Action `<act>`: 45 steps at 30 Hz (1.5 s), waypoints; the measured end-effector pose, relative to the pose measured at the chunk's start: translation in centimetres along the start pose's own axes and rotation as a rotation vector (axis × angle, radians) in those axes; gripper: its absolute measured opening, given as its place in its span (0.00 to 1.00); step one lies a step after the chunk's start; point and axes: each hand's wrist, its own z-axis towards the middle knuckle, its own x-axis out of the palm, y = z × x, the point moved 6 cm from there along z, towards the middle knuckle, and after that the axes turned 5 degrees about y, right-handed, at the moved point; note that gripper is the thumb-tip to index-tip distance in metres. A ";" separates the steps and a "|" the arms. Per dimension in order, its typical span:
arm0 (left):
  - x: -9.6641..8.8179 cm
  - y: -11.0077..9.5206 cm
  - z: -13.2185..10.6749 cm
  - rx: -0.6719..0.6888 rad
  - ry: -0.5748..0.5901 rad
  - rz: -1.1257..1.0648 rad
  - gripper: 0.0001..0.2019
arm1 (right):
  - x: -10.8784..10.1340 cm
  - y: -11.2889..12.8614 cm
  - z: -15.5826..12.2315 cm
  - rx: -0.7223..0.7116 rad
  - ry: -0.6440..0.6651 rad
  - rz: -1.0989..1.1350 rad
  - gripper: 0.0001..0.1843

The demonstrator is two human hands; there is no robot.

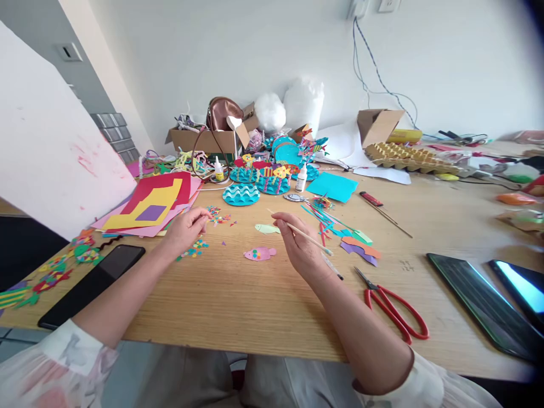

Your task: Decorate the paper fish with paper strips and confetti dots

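On the wooden bench (pixel 238 303) I see a pink paper fish (pixel 262 254) between the right hand (pixel 300 250), its grip around a thin stick (pixel 309 238), and the left hand (pixel 191 226), whose grip I can't tell, with red-handled scissors (pixel 393 309) farther right.

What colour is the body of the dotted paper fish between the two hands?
The dotted paper fish is pink, best seen in the head view.

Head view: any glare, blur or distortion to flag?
Head view: bright patch on the far-right device, reflection or lit screen unclear; head view: pale streaks across the dark tablet; head view: top-right corner falls to black; head view: orange item near the right edge looks soft; head view: pink paper fish with its dots reads clearly.
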 end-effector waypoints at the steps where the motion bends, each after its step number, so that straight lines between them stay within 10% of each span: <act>1: -0.1 0.3 0.1 -0.015 -0.005 -0.030 0.12 | 0.0 0.0 0.0 0.001 -0.001 -0.012 0.12; 10: -0.5 3.3 -0.1 -0.111 0.068 0.008 0.14 | 0.3 -0.4 0.2 -0.020 -0.022 -0.053 0.11; 19: 1.3 4.4 -0.9 0.135 0.312 0.273 0.10 | 0.6 -0.6 0.1 0.029 0.019 -0.043 0.12; 45: 0.0 4.7 -1.8 0.022 0.164 0.279 0.13 | 0.7 -1.2 -0.1 0.060 0.013 -0.005 0.12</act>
